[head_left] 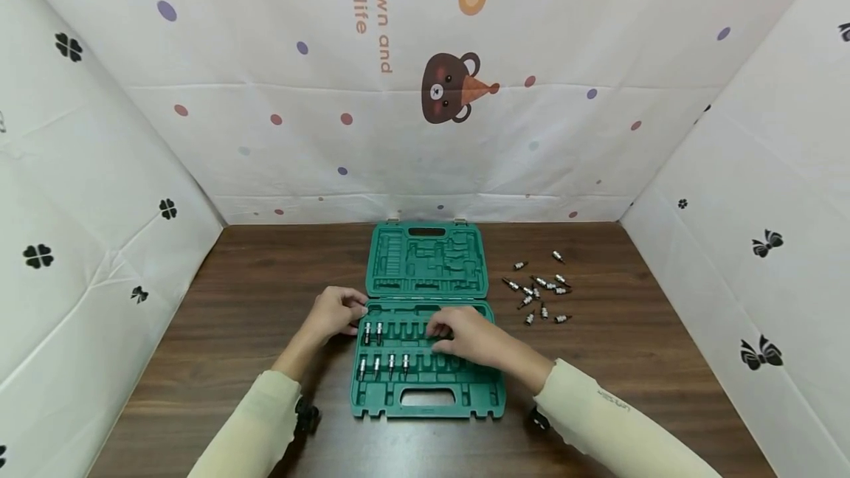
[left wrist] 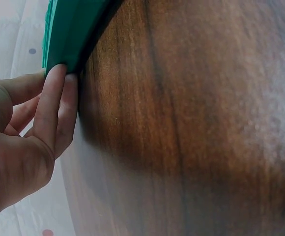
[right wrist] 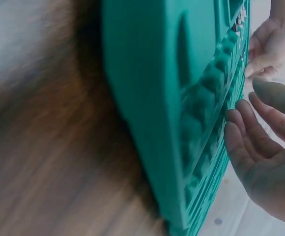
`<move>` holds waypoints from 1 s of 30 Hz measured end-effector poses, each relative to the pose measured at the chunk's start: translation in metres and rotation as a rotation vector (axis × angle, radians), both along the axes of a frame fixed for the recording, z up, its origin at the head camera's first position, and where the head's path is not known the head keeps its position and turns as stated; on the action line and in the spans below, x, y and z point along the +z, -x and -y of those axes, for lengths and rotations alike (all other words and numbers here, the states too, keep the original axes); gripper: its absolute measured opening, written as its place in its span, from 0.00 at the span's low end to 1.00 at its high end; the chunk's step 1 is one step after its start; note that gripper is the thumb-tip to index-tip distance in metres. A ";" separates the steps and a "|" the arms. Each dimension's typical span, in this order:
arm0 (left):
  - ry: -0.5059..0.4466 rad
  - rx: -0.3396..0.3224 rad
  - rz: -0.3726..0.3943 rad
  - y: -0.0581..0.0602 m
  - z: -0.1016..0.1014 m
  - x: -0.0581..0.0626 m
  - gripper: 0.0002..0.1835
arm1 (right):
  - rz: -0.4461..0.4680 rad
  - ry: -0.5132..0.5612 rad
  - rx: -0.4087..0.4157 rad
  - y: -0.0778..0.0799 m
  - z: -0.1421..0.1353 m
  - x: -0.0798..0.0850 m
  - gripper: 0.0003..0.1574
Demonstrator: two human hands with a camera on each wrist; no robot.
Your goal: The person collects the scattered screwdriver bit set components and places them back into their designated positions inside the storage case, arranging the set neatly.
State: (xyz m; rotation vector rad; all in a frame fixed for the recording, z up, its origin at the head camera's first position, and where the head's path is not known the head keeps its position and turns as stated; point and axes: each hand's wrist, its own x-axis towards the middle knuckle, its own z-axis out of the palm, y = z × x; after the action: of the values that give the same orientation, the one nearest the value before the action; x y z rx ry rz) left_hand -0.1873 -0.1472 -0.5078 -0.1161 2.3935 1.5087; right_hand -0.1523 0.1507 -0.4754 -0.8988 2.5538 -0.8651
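Observation:
An open green plastic tool case (head_left: 381, 395) lies on the table, its moulded lid (head_left: 425, 287) folded back behind it. My left hand (head_left: 335, 310) grips the case's left edge; in the left wrist view its fingers (left wrist: 49, 105) press against the green side wall. Over the right half of the tray is my right hand (head_left: 467, 334), fingers bent and touching the slots. Nothing shows between its thumb and fingers (right wrist: 238, 142) in the right wrist view. Two bit sockets (head_left: 379, 333) stand in the upper row at the left, and several bit sockets (head_left: 391, 366) in the lower row.
Several loose bit sockets (head_left: 544, 311) are scattered on the brown wooden table (head_left: 598, 389) to the right of the case. A white patterned cloth (head_left: 305, 161) forms walls at the back and both sides.

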 end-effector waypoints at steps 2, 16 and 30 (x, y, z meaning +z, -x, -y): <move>-0.002 0.002 0.002 0.001 0.000 0.000 0.10 | 0.001 0.021 -0.016 0.000 -0.007 0.000 0.13; -0.035 0.003 -0.011 0.001 0.000 -0.003 0.10 | -0.072 0.148 -0.190 -0.003 -0.062 -0.009 0.17; -0.038 0.017 -0.006 0.000 0.000 -0.003 0.10 | -0.164 0.197 -0.351 0.003 -0.125 -0.021 0.22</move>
State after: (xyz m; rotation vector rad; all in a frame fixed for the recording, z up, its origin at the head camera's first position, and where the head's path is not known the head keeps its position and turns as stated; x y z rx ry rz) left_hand -0.1877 -0.1476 -0.5112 -0.1237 2.3725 1.5631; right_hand -0.1549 0.2759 -0.4960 -0.5997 2.8604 -1.2053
